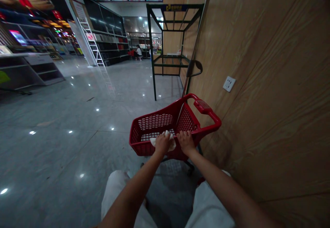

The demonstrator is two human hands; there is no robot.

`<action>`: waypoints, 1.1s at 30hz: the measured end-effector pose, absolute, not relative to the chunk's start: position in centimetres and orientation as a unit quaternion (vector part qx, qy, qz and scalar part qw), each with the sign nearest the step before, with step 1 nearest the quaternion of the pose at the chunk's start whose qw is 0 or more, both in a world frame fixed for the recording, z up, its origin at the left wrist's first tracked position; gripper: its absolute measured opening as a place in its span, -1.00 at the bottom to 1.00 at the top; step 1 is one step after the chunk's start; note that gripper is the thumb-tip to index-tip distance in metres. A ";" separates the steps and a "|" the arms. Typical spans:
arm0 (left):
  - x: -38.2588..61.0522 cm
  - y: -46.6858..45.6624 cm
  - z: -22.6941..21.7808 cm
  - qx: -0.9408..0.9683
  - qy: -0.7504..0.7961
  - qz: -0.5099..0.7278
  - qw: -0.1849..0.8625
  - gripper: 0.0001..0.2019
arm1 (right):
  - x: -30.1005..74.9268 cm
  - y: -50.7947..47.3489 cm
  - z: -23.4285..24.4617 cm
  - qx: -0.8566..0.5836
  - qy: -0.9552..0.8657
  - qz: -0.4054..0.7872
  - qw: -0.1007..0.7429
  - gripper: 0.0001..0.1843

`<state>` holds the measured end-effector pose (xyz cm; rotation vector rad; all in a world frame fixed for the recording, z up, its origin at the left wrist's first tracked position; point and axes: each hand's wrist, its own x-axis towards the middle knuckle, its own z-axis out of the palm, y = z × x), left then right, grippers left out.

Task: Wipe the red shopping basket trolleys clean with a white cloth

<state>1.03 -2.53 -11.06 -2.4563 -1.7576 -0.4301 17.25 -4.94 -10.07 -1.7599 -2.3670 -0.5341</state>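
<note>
Here we are by the wooden wall point(270, 94), and the red cart point(145, 149) stands upright on the floor point(77, 118), right in front of the person's pale trouser legs point(116, 186), its handle point(214, 118) over toward the wall. Look at the left hand point(163, 143): fingers closed around a bunched white cloth point(172, 145), pressed to the near rim point(140, 143), with a loose corner poking out on each side. Just beside it, the right hand point(185, 140) is curled narrow over that same rim, no cloth showing under it, bracing the cart, I'd say. So how far along are we? The cloth is on the cart, that much is plain, and the near side looks to be the part getting attention. The far side point(156, 121) and the handle have neither hand on them; whether they've been dealt with, I can't tell from the look of them, nor whether this near stretch is finished. I'd judge it partway, and only loosely. Beyond the cart stands a dark metal frame point(152, 58), a socket point(229, 83) sits on the wall to the right, and farther back a ladder point(93, 44) leans near black shelves point(117, 46).
</note>
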 end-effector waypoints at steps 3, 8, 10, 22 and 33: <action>0.4 -2.5 -11.1 -0.824 -0.551 -0.124 0.034 -0.66 | 18.0 -5.1 -10.2 -0.566 -0.799 -0.187 0.080 -0.60; -8.2 -3.6 -12.4 -0.821 -0.557 -0.110 0.065 -0.71 | 19.2 -5.7 -9.7 -0.559 -0.807 -0.177 0.072 -0.61; -10.0 -4.0 -12.6 -0.808 -0.573 -0.113 0.078 -0.71 | 19.2 -5.7 -9.4 -0.567 -0.802 -0.175 0.069 -0.63; 0.3 -3.0 -9.7 -0.838 -0.537 -0.097 0.004 -0.69 | 18.6 -5.2 -10.4 -0.544 -0.812 -0.187 0.099 -0.64; -4.1 -4.1 -11.7 -0.822 -0.553 -0.119 0.069 -0.60 | 18.5 -5.2 -9.6 -0.567 -0.805 -0.145 0.094 -0.60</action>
